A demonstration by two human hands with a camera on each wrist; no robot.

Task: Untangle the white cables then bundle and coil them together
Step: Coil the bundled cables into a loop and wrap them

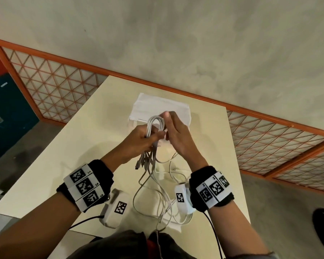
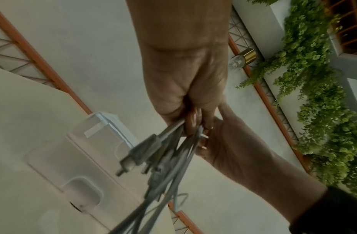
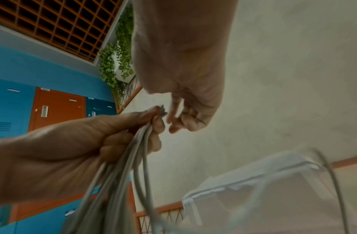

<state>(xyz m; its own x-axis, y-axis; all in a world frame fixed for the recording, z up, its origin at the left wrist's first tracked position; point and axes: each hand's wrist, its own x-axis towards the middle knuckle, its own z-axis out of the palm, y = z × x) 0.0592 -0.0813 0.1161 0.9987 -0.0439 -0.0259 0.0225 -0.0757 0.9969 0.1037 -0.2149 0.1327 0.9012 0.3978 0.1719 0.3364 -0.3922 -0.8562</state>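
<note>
- Left hand fisted round the cables, held above mid-table; loop sticks up, plugs dangle.
- Right hand just beside, fingers loosely curled, gripping nothing plainly.
- Slack cable strands lie at the near edge.

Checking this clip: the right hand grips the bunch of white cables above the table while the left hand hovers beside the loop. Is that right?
Not quite: the hands are swapped. The left hand grips the bunch of white cables above the table, and the right hand, fingers loose, is beside the loop. The right wrist view shows the left hand's fingers curled round the cables.
</note>
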